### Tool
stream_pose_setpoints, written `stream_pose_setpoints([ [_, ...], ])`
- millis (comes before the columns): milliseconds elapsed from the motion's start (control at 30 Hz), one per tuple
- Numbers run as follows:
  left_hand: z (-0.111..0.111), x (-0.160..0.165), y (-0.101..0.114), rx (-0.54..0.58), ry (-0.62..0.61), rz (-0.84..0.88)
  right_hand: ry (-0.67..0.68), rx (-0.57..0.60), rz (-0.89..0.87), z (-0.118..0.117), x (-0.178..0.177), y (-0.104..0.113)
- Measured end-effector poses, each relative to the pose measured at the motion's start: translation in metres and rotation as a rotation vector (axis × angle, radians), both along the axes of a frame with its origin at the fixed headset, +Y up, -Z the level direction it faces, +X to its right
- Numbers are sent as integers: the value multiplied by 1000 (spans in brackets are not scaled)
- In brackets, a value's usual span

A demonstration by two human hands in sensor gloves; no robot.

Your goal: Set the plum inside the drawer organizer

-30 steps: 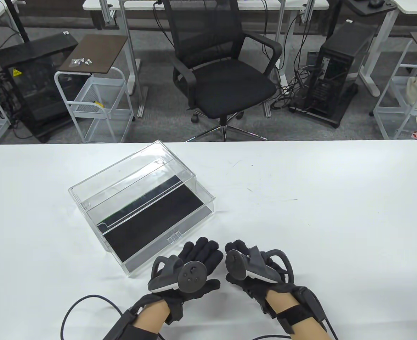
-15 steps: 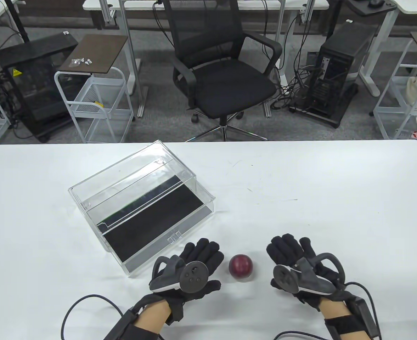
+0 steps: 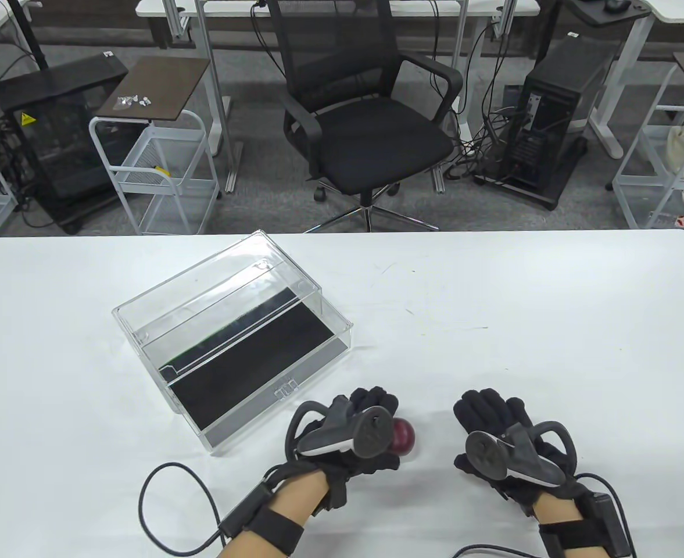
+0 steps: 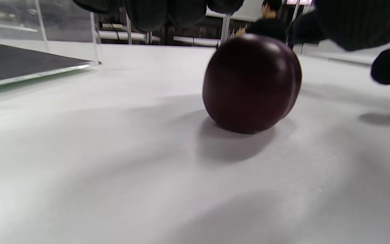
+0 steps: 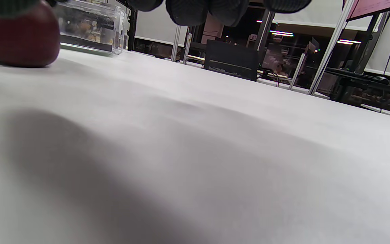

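Note:
A dark red plum (image 3: 404, 437) sits on the white table (image 3: 493, 325) near the front edge. My left hand (image 3: 371, 427) hovers over its left side with the fingers spread above it. In the left wrist view the plum (image 4: 252, 83) stands free on the table, with the fingertips (image 4: 168, 13) just above it and not closed on it. My right hand (image 3: 472, 430) rests open on the table to the right of the plum, apart from it. The clear drawer organizer (image 3: 214, 290) lies to the left, its drawer with a black liner pulled out towards me.
The plum (image 5: 15, 40) and a corner of the organizer (image 5: 90, 27) show at the far left of the right wrist view. A glove cable (image 3: 161, 505) loops on the table by my left wrist. An office chair (image 3: 365, 116) stands beyond the table's far edge.
My right hand lifted off the plum and moved right, uncovering it. My left hand then moved right and now hovers over the plum. The plum and organizer have stayed put.

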State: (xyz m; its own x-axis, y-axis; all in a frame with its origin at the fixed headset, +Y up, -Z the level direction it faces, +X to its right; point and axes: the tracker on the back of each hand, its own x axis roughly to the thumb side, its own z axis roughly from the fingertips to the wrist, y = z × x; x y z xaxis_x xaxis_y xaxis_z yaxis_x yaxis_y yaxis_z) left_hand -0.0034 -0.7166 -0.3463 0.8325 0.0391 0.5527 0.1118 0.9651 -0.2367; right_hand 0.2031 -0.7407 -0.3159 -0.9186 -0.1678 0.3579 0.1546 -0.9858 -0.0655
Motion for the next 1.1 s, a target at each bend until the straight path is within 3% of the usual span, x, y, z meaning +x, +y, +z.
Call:
stream_pose_setpoints([
  [133, -15, 33, -7, -104, 48, -252, 6, -3, -20, 2, -2, 1],
  [233, -18, 42, -12, -146, 49, -275, 10, -11, -23, 2, -3, 0],
  [367, -12, 39, -5, -5, 78, -265, 18, -20, -57, 2, -2, 1],
  [433, -10, 24, 10, 92, 139, -231, 20, -16, -73, 3, -1, 3],
  [567, -19, -37, 63, 323, 547, -128, 17, -9, -84, 3, -1, 4],
  [700, -35, -100, 92, 265, 877, 3, 18, -4, -79, 4, -2, 4],
  [767, -44, -131, 94, 262, 1010, 6, 22, -2, -77, 5, -2, 4],
  [900, -55, -166, 80, 194, 1158, -44, 27, -6, -73, 5, -3, 4],
  [1100, -70, -187, 58, 72, 1253, -87, 27, -25, -86, 4, -3, 5],
])
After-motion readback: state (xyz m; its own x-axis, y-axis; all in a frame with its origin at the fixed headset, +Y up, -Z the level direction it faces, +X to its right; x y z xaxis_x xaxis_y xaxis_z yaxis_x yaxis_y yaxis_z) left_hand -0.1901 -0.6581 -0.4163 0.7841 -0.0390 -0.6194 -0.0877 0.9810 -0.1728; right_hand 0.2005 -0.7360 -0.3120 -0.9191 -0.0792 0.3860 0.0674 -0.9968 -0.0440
